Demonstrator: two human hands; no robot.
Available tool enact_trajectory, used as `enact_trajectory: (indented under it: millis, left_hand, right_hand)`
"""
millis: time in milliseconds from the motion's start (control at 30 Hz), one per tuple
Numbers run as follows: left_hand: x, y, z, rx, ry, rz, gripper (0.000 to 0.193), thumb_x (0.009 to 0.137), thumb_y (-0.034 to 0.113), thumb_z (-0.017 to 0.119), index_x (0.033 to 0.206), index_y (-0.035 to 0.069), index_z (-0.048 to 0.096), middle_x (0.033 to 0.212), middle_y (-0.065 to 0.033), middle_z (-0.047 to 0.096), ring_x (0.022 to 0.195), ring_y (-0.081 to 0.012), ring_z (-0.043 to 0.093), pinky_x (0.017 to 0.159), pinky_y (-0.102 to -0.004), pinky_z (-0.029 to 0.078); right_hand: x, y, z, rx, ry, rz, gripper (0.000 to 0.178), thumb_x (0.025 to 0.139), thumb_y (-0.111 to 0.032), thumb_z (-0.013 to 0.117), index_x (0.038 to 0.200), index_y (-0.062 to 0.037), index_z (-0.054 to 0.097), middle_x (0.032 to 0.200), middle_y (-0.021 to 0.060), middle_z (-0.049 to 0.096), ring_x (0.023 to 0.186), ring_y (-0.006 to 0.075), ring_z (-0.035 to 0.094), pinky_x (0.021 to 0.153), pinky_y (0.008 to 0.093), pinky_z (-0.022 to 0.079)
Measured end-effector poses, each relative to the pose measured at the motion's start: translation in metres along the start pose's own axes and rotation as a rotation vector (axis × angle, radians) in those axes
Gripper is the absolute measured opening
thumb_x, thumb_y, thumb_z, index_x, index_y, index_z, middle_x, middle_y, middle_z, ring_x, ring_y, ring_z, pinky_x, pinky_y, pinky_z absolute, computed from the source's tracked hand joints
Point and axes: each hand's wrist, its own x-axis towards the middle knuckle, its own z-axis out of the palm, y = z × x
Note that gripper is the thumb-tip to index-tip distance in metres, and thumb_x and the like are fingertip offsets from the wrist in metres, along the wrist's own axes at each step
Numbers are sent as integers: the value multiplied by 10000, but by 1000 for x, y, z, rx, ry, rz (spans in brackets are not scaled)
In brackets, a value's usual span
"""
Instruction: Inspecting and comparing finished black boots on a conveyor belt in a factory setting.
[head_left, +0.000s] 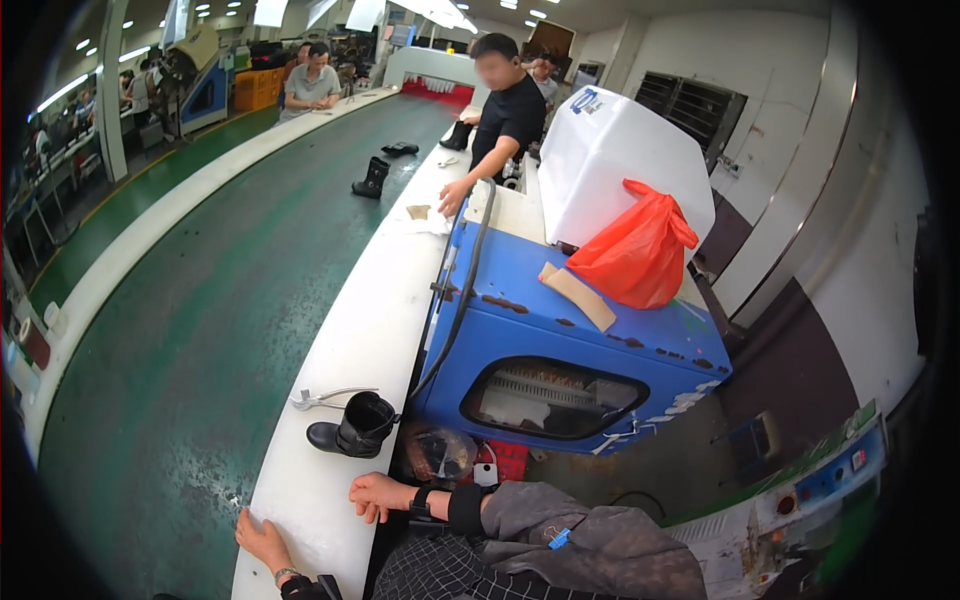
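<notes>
My left hand (pixel 262 543) rests at the left edge of the white ledge (pixel 335 340), with its fingers apart and nothing in them. Over the ledge's right side hangs my right hand (pixel 378 495), its fingers loosely bent, apart and holding nothing. Just beyond it a black ankle boot (pixel 358 430) stands upright, toe to the left and opening upward; neither hand touches it. Behind the boot lies a pair of metal pliers (pixel 318 400) with long handles.
A green conveyor belt (pixel 220 330) runs along the left, carrying another black boot (pixel 371 180). Right stands a blue machine (pixel 590 345) with a window, a red plastic bag (pixel 640 250) and a black cable (pixel 468 290). Ahead a co-worker (pixel 508 120) reaches over the ledge.
</notes>
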Motion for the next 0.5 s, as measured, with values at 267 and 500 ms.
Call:
enact_trajectory:
  millis: [267,500]
  left_hand:
    - [0,0,-1,-22,-18,-26,483,693,46,578,1171,-16,544,1169,-182,556,1114,-358,445,992,-437,317]
    - [10,-8,-6,-30,-37,-67,353,736,58,558,1083,6,597,1075,-174,604,991,-343,542,869,-405,430]
  right_hand:
    - [1,1,1,-12,10,9,259,872,-255,524,999,-29,534,799,102,623,590,210,656,374,287,479]
    - [-4,-13,7,-100,43,57,206,887,-241,498,944,-47,538,783,78,608,597,193,648,415,275,484]
